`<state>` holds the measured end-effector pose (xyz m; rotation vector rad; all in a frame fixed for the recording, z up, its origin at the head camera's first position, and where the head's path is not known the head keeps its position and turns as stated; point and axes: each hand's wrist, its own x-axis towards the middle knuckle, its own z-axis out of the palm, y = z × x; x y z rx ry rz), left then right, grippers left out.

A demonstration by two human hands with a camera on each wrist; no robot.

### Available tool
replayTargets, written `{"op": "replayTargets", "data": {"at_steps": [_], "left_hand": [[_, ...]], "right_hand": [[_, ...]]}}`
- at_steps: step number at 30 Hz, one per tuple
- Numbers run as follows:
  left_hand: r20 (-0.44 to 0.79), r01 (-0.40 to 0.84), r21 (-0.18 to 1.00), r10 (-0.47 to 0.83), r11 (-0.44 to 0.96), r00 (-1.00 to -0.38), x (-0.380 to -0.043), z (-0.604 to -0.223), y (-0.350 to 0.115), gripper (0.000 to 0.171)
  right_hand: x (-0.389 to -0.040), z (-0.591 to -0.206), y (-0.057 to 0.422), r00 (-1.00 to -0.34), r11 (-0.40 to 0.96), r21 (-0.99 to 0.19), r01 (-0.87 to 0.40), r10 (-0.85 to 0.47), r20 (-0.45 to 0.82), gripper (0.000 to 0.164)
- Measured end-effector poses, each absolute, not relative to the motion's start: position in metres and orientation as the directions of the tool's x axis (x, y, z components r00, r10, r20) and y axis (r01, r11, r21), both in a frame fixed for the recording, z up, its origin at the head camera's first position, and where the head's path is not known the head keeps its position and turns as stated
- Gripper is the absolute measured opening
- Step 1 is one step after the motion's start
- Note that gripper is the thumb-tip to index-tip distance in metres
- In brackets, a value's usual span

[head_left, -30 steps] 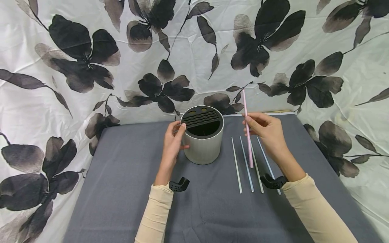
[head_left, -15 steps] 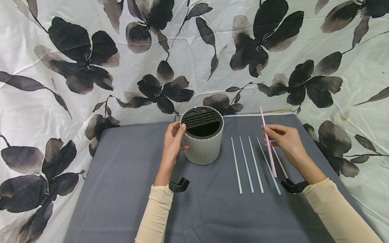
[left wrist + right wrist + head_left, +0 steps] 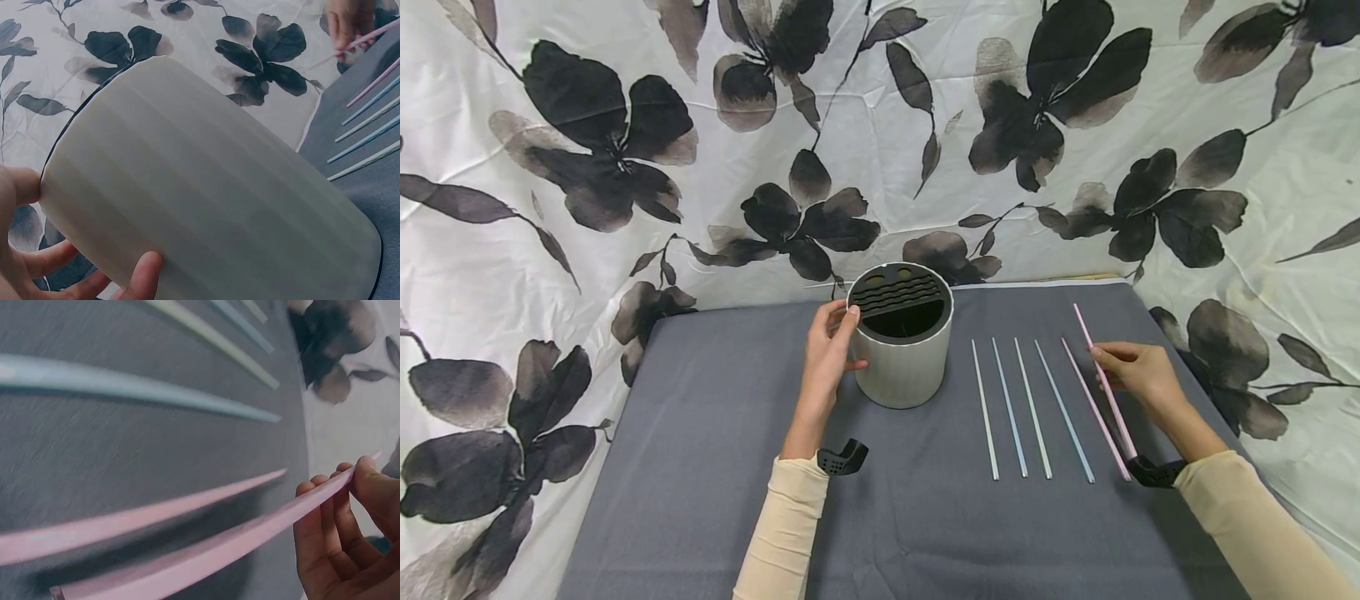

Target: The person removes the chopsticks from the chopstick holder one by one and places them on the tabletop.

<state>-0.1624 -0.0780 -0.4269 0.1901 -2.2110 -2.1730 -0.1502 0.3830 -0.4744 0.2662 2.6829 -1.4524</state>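
A pale grey cylindrical utensil holder [image 3: 901,371] with a black slotted insert [image 3: 898,304] stands upright near the table's back edge. My left hand [image 3: 830,354] grips its left side, thumb at the rim; the left wrist view shows another fingertip [image 3: 147,275] against the wall. Over on the right, my right hand [image 3: 1138,379] pinches a pink chopstick [image 3: 1108,392] near its thin far end. That chopstick slants above the cloth in the right wrist view, its thick end toward the camera. Left of it lies a second pink chopstick [image 3: 1093,404].
Further left lie two blue chopsticks, one [image 3: 1063,408] beside the pink pair and another [image 3: 1009,404], with two pale green ones [image 3: 1032,404] [image 3: 985,408] among them, roughly parallel. A grey cloth [image 3: 700,467] covers the table. Flowered fabric [image 3: 880,142] hangs behind.
My right hand has moved right and toward me with the pink chopstick, lowering it and passing over the lying chopsticks, whose other pink one now shows fully. My left hand stays on the holder.
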Motion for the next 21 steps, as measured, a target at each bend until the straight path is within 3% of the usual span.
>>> {"op": "replayTargets", "data": {"at_steps": [12, 21], "left_hand": [[-0.055, -0.057, 0.998, -0.123, 0.013, -0.991, -0.161, -0.428, -0.080, 0.051], [-0.060, -0.064, 0.997, -0.126, 0.030, -0.990, -0.167, -0.425, -0.081, 0.053]], "right_hand": [[-0.144, -0.515, 0.406, -0.981, 0.701, -0.688, 0.188, 0.175, -0.089, 0.039], [-0.146, -0.528, 0.406, -0.988, 0.791, -0.602, 0.109, 0.154, 0.024, 0.030]]}}
